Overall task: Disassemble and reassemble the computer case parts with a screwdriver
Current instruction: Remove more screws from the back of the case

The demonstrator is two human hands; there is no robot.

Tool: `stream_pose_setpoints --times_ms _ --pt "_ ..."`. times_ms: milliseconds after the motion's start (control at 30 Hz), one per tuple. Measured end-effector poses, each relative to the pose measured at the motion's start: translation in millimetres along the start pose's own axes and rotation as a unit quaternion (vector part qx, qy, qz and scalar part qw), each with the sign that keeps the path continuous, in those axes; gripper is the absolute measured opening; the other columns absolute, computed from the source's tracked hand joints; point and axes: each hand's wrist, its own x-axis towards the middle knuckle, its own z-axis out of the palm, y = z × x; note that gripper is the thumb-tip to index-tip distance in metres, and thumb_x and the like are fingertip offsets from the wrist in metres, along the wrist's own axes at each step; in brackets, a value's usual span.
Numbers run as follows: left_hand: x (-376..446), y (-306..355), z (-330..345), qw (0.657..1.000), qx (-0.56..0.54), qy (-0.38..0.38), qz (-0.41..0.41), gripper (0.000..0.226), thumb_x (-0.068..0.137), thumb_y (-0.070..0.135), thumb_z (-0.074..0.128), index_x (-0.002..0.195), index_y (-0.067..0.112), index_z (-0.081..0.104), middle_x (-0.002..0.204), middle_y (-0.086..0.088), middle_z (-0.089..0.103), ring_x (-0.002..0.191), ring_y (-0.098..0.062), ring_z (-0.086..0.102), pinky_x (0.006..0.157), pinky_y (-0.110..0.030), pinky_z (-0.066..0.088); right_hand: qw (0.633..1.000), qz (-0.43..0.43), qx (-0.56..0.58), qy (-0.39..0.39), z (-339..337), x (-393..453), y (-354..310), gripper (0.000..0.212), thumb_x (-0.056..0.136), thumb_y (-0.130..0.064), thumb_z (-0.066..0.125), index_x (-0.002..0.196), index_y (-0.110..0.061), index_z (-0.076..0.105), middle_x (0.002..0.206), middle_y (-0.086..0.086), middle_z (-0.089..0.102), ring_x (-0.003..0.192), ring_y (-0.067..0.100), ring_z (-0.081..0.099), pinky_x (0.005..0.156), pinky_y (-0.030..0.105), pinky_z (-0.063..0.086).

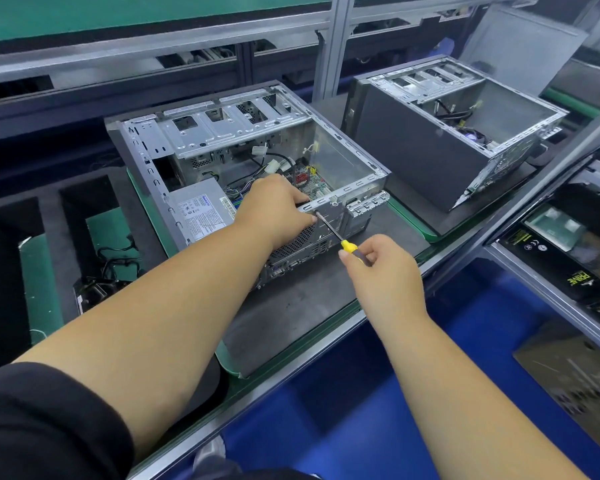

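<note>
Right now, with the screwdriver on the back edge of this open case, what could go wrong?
The screwdriver meets the computer case at a slant, so its tip could slip off; the left hand grips the rim right beside that tip and might get jabbed. The right hand only pinches the handle, giving little control. A freed screw could drop onto the exposed motherboard.

Screwdriver handle (352, 250) yellow-black — case frame (326, 206) bare silver — mat edge (229, 362) green, floor (361, 420) blue.
</note>
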Motion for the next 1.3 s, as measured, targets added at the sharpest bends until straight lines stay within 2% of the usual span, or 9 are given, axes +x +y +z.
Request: stream_pose_setpoints --times_ms 133,200,333,500,633,800,900,1033,1300 --pt "1 0 1 1.000 0.000 -0.006 -0.007 0.033 0.080 0.044 0.073 0.109 0.030 0.075 0.101 -0.002 0.062 0.115 -0.023 0.050 0.086 -0.032 0.049 0.987 -0.089 -0.130 0.038 4 -1 5 0.036 0.099 -0.041 0.053 0.072 -0.018 0.048 0.062 -0.003 0.049 0.062 0.026 0.045 0.047 0.029 0.027" --pt "1 -1 1 1.000 0.000 -0.007 -0.010 0.033 0.079 0.044 0.073 0.110 0.031 0.075 0.102 -0.003 0.062 0.115 -0.022 0.050 0.087 -0.031 0.048 0.997 0.039 0.050 -0.052 3 9 0 0.044 0.100 -0.040 0.053 0.065 -0.013 0.058 0.056 0.000 0.055 0.056 0.026 0.046 0.050 0.033 0.034" --pt "2 -1 3 1.000 -0.002 -0.004 -0.013 0.039 0.079 0.045 0.074 0.115 0.029 0.073 0.109 -0.002 0.062 0.119 -0.022 0.050 0.089 -0.031 0.046 0.888 0.268 0.311 -0.207 -3 19 -6 0.037 0.100 -0.036 0.056 0.087 -0.006 0.071 0.053 -0.002 0.049 0.043 0.010 0.034 0.039 0.022 0.028" --pt "3 -1 2 1.000 -0.001 -0.008 -0.010 0.036 0.080 0.045 0.073 0.113 0.030 0.074 0.106 -0.002 0.061 0.114 -0.023 0.051 0.086 -0.030 0.047 0.986 0.093 0.103 -0.090 -2 7 -5 0.036 0.091 -0.046 0.065 0.077 -0.014 0.057 0.067 0.002 0.057 0.061 0.025 0.052 0.058 0.036 0.045" --pt "3 -1 1 1.000 0.001 -0.013 -0.007 0.029 0.079 0.045 0.073 0.103 0.028 0.077 0.082 0.002 0.058 0.089 -0.020 0.051 0.067 -0.027 0.040 0.999 -0.016 -0.026 -0.023 0 5 -5 0.042 0.096 -0.044 0.055 0.068 -0.013 0.049 0.059 0.005 0.049 0.059 0.025 0.044 0.055 0.035 0.036" --pt "-1 2 -5 1.000 0.008 -0.025 0.006 0.026 0.081 0.044 0.072 0.100 0.027 0.077 0.074 0.000 0.059 0.079 -0.023 0.053 0.063 -0.026 0.036 0.993 0.025 0.080 -0.083 -3 12 -4 0.049 0.097 -0.042 0.055 0.093 0.006 0.064 0.073 0.022 0.050 0.063 0.025 0.045 0.066 0.035 0.037" --pt "-2 0 -10 0.997 0.019 -0.071 0.012 0.044 0.083 0.048 0.070 0.124 0.033 0.068 0.108 -0.006 0.060 0.110 -0.027 0.050 0.087 -0.033 0.046 0.993 0.035 0.083 -0.072 7 -1 2 0.050 0.097 -0.048 0.050 0.093 0.000 0.063 0.071 0.014 0.054 0.064 0.030 0.049 0.066 0.039 0.044" --pt "-10 -10 -18 0.980 0.132 -0.145 0.032 0.073 0.086 0.058 0.062 0.150 0.039 0.033 0.144 -0.012 0.037 0.136 -0.035 0.028 0.108 -0.047 0.034 0.990 0.055 0.091 -0.096 30 -28 13 0.038 0.093 -0.051 0.056 0.072 -0.019 0.054 0.068 0.003 0.058 0.063 0.024 0.053 0.065 0.039 0.049" --pt "-27 -40 -24 0.960 0.242 -0.092 0.106 0.064 0.091 0.063 0.049 0.132 0.014 0.053 0.119 -0.015 0.061 0.111 -0.036 0.055 0.078 -0.035 0.038 0.985 0.065 0.046 -0.154 64 -55 30 0.036 0.094 -0.047 0.055 0.072 -0.018 0.051 0.061 -0.005 0.046 0.060 0.018 0.043 0.056 0.033 0.036"
